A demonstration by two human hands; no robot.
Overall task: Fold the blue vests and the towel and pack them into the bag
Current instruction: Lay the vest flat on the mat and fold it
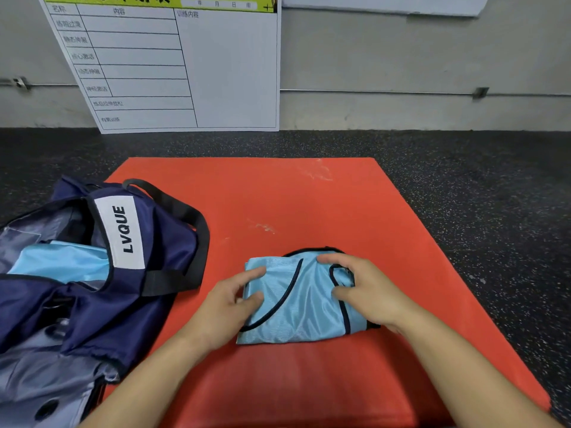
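Orange mat (pixel 309 196) lies on speckled black floor (pixel 479 180); folded blue vest (pixel 299 304) on mat, navy bag (pixel 92 273) overlapping its left edge.
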